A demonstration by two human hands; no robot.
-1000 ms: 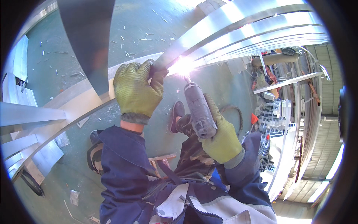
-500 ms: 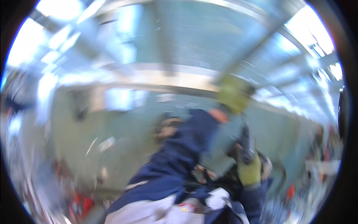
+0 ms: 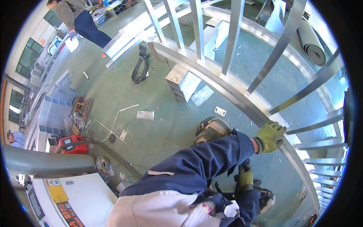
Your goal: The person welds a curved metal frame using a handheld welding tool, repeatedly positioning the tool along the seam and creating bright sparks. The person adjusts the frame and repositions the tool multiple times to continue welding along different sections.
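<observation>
Bright glare gone, dark tool point(image 3: 246, 165) lowered off curved rail point(image 3: 238, 99), work likely paused | left hand point(image 3: 269, 137): laid over rail, grip unclear | right hand point(image 3: 245, 178): closed round tool | rail: ahead, beneath bars point(image 3: 232, 36)

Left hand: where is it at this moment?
In the head view, right of centre, the left hand rests on the curved metal rail, near the end of a flat bar.
</observation>
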